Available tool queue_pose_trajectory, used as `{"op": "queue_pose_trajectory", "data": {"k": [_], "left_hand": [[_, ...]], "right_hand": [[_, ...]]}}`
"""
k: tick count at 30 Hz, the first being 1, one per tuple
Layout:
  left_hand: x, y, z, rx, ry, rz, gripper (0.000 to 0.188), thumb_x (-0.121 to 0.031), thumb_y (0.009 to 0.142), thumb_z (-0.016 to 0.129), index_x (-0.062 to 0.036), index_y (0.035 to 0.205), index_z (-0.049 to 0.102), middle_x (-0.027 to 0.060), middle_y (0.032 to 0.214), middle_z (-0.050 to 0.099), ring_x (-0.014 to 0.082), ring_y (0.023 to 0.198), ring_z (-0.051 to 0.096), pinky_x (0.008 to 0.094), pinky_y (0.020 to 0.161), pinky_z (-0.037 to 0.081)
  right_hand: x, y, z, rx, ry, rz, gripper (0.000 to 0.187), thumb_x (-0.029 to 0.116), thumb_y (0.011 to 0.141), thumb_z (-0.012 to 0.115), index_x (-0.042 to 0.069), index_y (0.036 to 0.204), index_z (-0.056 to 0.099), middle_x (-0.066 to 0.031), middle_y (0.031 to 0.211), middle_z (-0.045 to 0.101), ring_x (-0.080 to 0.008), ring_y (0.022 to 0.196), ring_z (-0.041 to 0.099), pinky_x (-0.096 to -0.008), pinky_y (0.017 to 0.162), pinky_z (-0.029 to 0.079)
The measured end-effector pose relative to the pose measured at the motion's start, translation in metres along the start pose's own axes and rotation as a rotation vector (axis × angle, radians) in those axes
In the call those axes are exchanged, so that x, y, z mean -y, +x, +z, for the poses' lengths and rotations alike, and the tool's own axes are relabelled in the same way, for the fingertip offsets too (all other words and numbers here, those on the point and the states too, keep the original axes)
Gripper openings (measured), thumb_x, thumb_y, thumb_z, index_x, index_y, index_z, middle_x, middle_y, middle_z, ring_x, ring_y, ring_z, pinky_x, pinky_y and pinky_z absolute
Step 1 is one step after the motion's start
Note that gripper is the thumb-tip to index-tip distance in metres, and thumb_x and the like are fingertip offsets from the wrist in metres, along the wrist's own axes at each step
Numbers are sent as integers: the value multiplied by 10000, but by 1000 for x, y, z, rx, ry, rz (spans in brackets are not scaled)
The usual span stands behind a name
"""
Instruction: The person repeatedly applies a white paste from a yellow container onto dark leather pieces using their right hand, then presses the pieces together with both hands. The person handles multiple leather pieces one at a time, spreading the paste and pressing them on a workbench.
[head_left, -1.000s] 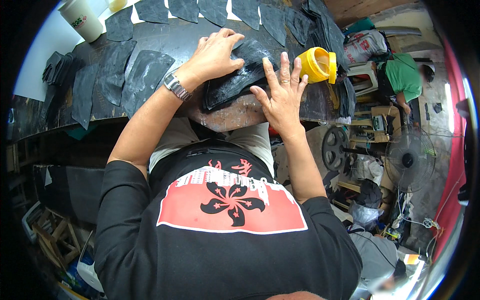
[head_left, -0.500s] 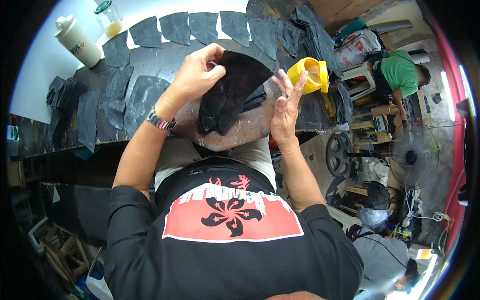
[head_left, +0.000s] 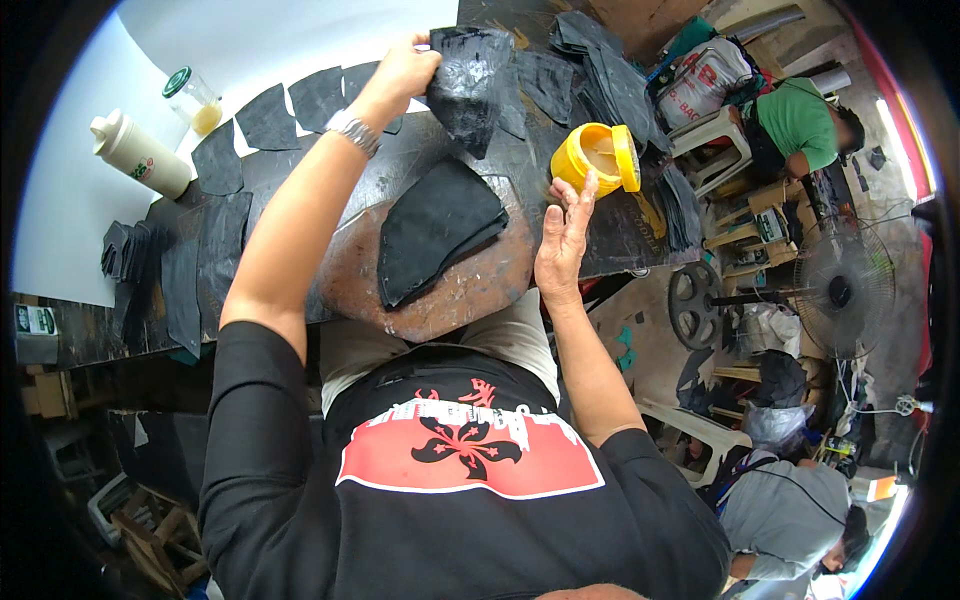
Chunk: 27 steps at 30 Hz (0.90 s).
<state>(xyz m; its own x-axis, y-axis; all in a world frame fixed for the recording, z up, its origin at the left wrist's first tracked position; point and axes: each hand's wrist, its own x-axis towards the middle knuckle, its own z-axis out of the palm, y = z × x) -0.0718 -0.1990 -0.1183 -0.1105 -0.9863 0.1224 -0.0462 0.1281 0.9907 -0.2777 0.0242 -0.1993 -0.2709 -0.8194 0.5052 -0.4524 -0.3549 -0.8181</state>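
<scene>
My left hand [head_left: 412, 68] is stretched toward the far side of the table and pinches the left edge of a black fan-shaped sheet piece [head_left: 470, 85]. The piece has a wet-looking sheen and hangs over other dark pieces at the back. My right hand [head_left: 565, 245] is raised beside a yellow tub [head_left: 575, 165], its fingers extended and holding nothing. Pale paste shows inside the tub, which has a yellow lid leaning at its right side. Between my arms, a small stack of black sheet pieces [head_left: 440, 230] lies on a worn brown board [head_left: 365, 280].
Similar pieces [head_left: 267, 120] lie in an arc along the far edge, with stacks [head_left: 610, 85] at the back right. A cream bottle [head_left: 145, 160] and a glass jar [head_left: 192, 102] stand at the left. To the right are a fan [head_left: 840, 290] and two people.
My left hand has carried the black piece away from the stack toward the far edge. My right hand stays near the tub. The view has shifted slightly.
</scene>
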Motion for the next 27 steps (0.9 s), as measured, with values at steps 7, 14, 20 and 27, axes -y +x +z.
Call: {"op": "queue_pose_trajectory", "data": {"k": [7, 14, 20, 27], "left_hand": [[62, 75, 53, -46, 5, -278, 317, -3, 905, 529, 18, 1213, 602, 137, 945, 665, 204, 728, 635, 357, 557, 513], [91, 94, 81, -147, 212, -271, 373, -18, 915, 524, 17, 1284, 568, 143, 1050, 657, 273, 957, 626, 473, 920, 514], [83, 77, 86, -128, 472, -64, 533, -79, 899, 537, 48, 1414, 483, 334, 1329, 594, 435, 1261, 584, 445, 1073, 468], [69, 82, 82, 74, 742, -7, 600, -117, 905, 539, 42, 1469, 408, 325, 1337, 581, 474, 1256, 564, 529, 1056, 452]], "right_hand": [[0, -1, -1, 20, -14, 52, 723, 373, 1085, 472, 65, 1635, 117, -220, 1400, 523, -295, 1303, 527, -417, 1147, 354], [-2, -4, -1, 58, -80, 50, 685, 351, 1092, 449, 41, 1627, 154, -214, 1416, 517, -278, 1327, 493, -404, 1172, 316], [-2, -4, 1, 53, -24, 50, 727, 406, 1067, 474, 3, 1608, 205, -220, 1392, 528, -319, 1256, 466, -447, 1144, 293], [1, -3, 2, 60, -58, 42, 752, 464, 1063, 464, 6, 1606, 216, -220, 1381, 531, -320, 1247, 474, -451, 1138, 300]]}}
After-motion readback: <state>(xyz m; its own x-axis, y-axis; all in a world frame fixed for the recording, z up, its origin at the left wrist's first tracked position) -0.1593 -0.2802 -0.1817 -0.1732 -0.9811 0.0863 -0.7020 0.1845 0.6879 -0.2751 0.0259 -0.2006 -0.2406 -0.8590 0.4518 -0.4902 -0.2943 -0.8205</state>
